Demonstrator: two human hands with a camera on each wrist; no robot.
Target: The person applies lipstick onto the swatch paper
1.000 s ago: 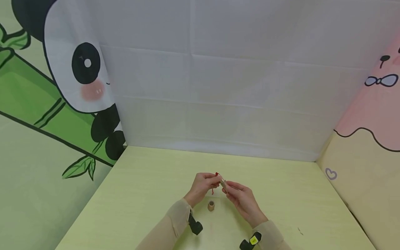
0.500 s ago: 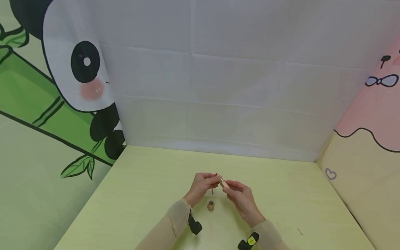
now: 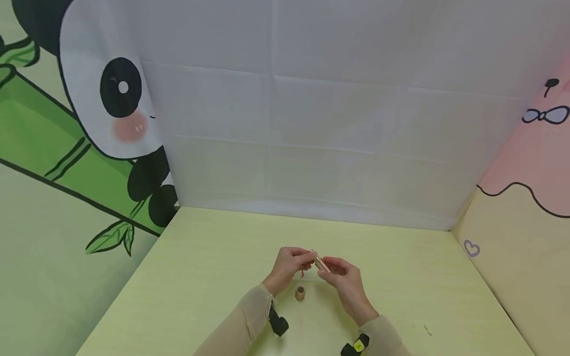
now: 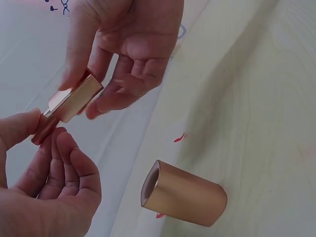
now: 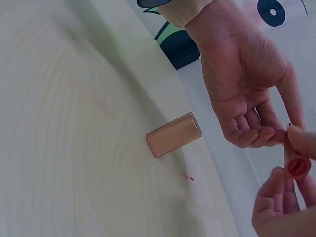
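Observation:
A lipstick [image 3: 321, 264] in a shiny rose-gold tube is held between both hands above the table. The left hand [image 3: 285, 267] pinches the narrow upper end between thumb and fingertips. Thumb and fingers of the right hand [image 3: 349, 287] grip the wider base, which tilts down toward that side. In the right wrist view the round bottom of the lipstick [image 5: 298, 168] shows a red label. Below the hands, the rose-gold lipstick cap [image 3: 300, 293] stands upright on the table, its hollow end up. The lipstick's tip is hidden behind the left fingers.
A small red mark [image 4: 179, 138] shows on a pale strip near the cap. The pale wooden table [image 3: 222, 257] ends at a white cloth backdrop [image 3: 334, 123]. Cartoon-printed side walls stand left and right. A tiny dark mark [image 3: 428, 330] is at the table's right.
The red tip that showed above the left fingers is no longer visible. The right fingers have shifted on the base, leaving more of the tube showing. The cap stays in place.

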